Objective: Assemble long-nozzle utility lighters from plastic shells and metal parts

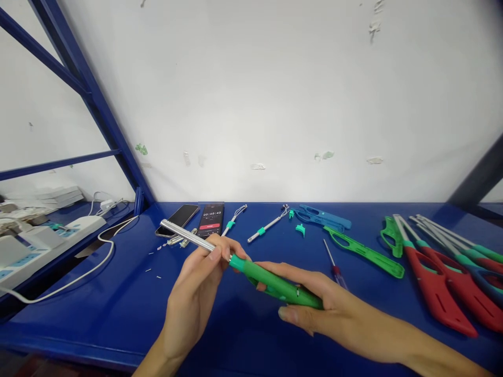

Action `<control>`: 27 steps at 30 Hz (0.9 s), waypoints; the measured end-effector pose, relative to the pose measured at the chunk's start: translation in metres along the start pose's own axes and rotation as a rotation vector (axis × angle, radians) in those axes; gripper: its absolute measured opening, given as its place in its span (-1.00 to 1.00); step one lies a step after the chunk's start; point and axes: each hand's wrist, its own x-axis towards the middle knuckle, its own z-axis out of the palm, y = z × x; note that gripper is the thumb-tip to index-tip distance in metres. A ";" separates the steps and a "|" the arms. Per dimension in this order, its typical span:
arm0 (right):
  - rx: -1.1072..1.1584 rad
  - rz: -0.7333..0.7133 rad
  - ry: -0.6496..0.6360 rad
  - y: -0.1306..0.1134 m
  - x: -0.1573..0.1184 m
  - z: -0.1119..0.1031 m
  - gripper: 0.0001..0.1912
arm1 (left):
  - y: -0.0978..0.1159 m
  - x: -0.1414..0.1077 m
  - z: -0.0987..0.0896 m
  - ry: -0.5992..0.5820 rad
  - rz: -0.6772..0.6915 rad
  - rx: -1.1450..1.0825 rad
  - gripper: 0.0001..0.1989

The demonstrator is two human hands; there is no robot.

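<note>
Above the blue table I hold a green long-neck lighter (281, 283) in both hands, slanting up to the left. My left hand (200, 283) is closed around its silver metal tube, close to the teal collar (237, 263). My right hand (330, 303) grips the green handle, with fingers along the top and the thumb underneath. Behind the hands lie two thin metal rods with teal sleeves and wires, one of them a loose rod (269, 229). To the right are small teal plastic parts (301, 229), a green handle shell (367, 252), a blue handle shell (324, 217) and a screwdriver (335, 267).
Several red-handled lighters (436, 285) are grouped at the right. A phone showing a timer (211, 220) and a dark phone (178, 219) lie at the back left. A power strip (51, 246) with a white cable (106, 251) stands left. A blue frame post (106, 115) rises behind.
</note>
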 end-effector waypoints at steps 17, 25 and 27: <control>0.225 0.134 0.150 0.022 0.007 0.013 -0.16 | -0.013 0.003 0.004 0.036 -0.039 -0.087 -0.78; 0.129 0.070 0.078 0.018 0.010 0.008 -0.14 | -0.014 0.004 0.003 0.043 -0.030 -0.098 -0.77; 0.114 0.083 0.058 0.016 0.010 0.008 -0.10 | -0.013 0.004 0.004 0.047 -0.033 -0.094 -0.78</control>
